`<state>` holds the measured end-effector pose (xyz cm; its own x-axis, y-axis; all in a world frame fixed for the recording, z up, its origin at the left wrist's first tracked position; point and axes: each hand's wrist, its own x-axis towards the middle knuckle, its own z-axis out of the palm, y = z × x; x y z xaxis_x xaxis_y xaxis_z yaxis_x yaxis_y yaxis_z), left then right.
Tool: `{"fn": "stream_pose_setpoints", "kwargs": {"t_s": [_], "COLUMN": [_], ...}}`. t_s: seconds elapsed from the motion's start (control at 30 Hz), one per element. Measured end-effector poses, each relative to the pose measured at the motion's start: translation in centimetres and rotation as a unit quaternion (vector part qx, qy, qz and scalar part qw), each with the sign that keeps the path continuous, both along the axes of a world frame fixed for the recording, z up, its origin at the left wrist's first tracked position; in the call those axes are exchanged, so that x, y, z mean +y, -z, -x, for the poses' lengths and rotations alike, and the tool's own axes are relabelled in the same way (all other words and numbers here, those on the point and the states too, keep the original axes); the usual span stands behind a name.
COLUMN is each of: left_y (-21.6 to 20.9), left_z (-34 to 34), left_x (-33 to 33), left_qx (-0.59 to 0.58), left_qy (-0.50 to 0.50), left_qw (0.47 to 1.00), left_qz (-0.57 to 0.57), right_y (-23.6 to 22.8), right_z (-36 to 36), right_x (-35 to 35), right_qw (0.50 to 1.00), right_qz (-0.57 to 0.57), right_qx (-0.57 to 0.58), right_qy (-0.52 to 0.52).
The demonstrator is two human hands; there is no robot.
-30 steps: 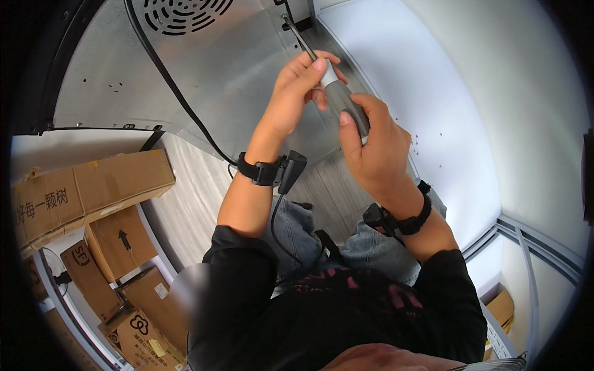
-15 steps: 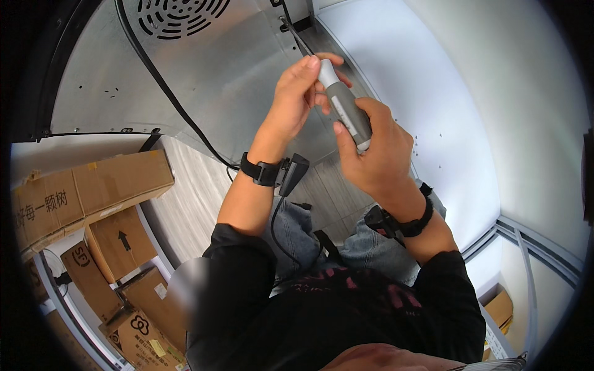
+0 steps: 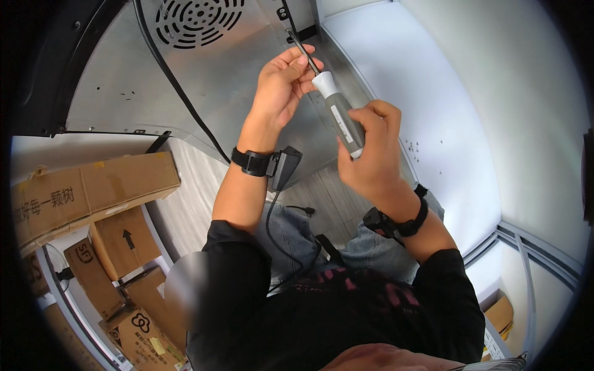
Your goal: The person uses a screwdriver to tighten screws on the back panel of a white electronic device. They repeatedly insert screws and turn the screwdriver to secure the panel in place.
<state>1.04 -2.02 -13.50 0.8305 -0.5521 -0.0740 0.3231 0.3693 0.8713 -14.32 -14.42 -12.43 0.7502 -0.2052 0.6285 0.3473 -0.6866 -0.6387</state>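
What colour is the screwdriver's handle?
The handle is mostly grey, with whitish ends, seen best in the head view.

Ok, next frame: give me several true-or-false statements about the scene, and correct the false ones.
1. The right hand is empty. False: it holds the screwdriver by its grey handle.
2. The left hand is at the screwdriver's metal shaft. True.
3. The vent slots are low in the picture. False: they are near its upper edge.
4. A black cable runs across the metal panel. True.
5. Only one wrist bears a black strap. False: both do.
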Motion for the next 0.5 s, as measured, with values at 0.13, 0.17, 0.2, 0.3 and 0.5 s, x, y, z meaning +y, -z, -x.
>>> {"fn": "stream_pose_setpoints", "kwargs": {"t_s": [0.13, 0.17, 0.2, 0.3, 0.5], "left_y": [-1.0, -1.1, -1.3, -2.5, -2.0], "left_z": [-0.2, -0.3, -0.3, -0.3, -0.9], "left_x": [0.0, 0.1, 0.1, 0.3, 0.0], "left_qx": [-0.003, -0.007, -0.004, 0.003, 0.006], "left_qy": [0.010, 0.016, 0.013, 0.011, -0.012], "left_qw": [0.998, 0.997, 0.996, 0.994, 0.994], "left_qz": [-0.065, -0.079, -0.090, -0.111, -0.110], "right_y": [-0.2, -0.2, -0.1, 0.7, 0.4], "right_z": [0.3, 0.3, 0.2, -0.1, 0.0], "right_x": [-0.3, -0.3, -0.4, -0.3, 0.0], "right_qw": [0.999, 0.998, 0.998, 0.999, 0.999], "right_qz": [0.052, 0.057, 0.054, 0.046, 0.021], "right_qx": [-0.002, -0.003, -0.005, -0.001, 0.032], "right_qy": [0.003, 0.013, 0.014, 0.025, 0.012]}}
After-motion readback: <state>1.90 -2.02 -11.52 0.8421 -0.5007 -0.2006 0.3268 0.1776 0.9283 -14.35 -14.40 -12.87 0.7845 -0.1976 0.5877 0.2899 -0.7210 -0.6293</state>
